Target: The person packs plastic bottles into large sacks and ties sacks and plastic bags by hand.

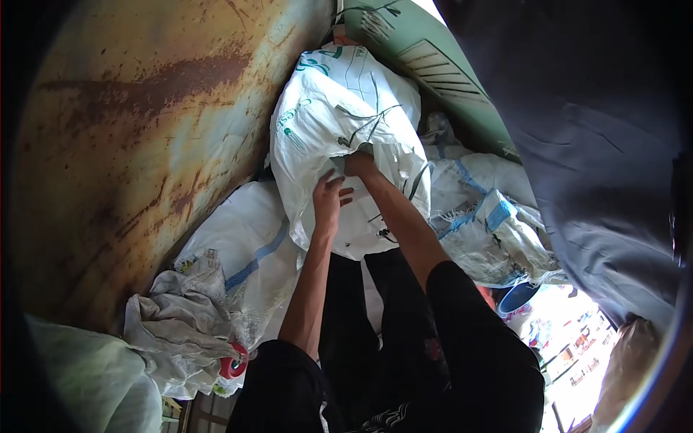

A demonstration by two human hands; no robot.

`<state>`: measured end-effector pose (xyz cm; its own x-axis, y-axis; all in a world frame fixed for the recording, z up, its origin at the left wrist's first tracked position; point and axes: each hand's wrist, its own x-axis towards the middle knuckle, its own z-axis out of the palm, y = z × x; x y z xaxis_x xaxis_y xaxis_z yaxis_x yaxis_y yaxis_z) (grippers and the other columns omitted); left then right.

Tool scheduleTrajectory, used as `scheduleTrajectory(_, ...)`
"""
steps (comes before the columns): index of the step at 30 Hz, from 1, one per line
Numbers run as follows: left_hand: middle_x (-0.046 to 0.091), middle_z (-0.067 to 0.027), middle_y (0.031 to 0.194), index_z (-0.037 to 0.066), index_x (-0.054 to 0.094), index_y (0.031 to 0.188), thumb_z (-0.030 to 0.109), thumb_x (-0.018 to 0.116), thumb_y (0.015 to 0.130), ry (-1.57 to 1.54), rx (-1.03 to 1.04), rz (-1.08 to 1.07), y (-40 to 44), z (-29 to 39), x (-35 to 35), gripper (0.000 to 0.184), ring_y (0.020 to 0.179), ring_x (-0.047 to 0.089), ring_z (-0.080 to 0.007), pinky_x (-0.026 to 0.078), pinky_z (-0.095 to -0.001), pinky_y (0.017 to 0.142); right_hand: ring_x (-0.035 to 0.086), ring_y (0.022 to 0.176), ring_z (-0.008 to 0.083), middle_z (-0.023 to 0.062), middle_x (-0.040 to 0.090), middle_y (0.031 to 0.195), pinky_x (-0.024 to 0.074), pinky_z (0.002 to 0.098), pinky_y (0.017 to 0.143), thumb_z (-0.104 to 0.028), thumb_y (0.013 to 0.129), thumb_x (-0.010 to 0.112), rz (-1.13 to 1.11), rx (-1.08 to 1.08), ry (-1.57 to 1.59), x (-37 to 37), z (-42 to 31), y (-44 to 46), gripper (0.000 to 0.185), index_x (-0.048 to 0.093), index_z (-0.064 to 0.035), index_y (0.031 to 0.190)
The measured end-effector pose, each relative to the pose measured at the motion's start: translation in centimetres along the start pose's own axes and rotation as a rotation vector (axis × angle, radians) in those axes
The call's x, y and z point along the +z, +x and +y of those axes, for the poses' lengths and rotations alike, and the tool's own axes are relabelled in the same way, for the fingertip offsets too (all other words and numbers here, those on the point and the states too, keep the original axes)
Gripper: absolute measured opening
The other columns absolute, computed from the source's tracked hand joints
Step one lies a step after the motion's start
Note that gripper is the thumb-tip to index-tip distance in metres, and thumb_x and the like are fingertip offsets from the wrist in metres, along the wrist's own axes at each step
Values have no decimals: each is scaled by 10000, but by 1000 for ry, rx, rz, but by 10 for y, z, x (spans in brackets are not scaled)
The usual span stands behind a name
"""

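Note:
A large white woven sack (pixel 317 108) with green lettering stands in front of me, its mouth toward me. My left hand (pixel 330 196) is at the left side of that mouth, with fingers apart and nothing visible in them. Reaching deeper, my right hand (pixel 359 164) is inside the opening, its fingers hidden. A greyish patch shows beside the right hand, too unclear to name. Dark loose ties (pixel 372 115) hang across the sack near the right hand.
A rusty metal panel (pixel 144 123) rises on the left and a green panel (pixel 433 65) at the back right. Filled white sacks (pixel 253 231) with blue stripes lie on both sides. A dark sheet (pixel 585 144) hangs on the right, above a blue container (pixel 517 297).

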<state>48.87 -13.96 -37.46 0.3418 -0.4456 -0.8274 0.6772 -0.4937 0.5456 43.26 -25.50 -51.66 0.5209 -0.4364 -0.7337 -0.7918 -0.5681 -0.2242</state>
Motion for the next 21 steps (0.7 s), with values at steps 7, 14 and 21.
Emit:
scheduleTrajectory(7, 625, -100, 1183, -18, 603, 1185, 190, 490, 940, 734, 696, 373, 50, 90, -71, 341, 966, 629, -232, 491, -330, 857, 640, 1033, 275, 139, 676, 1099, 506, 382, 874, -366, 742, 602, -199, -152, 721, -117, 8, -21, 441, 692, -102, 1085)
scheduleTrajectory(14, 607, -145, 1234, -4, 558, 1260, 386, 486, 932, 478, 782, 227, 3, 193, 9, 514, 1069, 605, -245, 447, -332, 900, 614, 1080, 295, 138, 662, 1130, 492, 412, 900, -334, 727, 629, 75, -197, 643, -123, 11, 3, 430, 690, -95, 1079)
scheduleTrajectory(21, 616, -138, 1198, 22, 572, 1216, 342, 476, 932, 643, 889, 290, 14, 230, 21, 438, 1050, 598, -291, 451, -372, 881, 588, 1127, 314, 138, 649, 1161, 478, 443, 926, -303, 712, 655, -78, -61, 39, 23, 25, 38, 421, 689, -88, 1073)
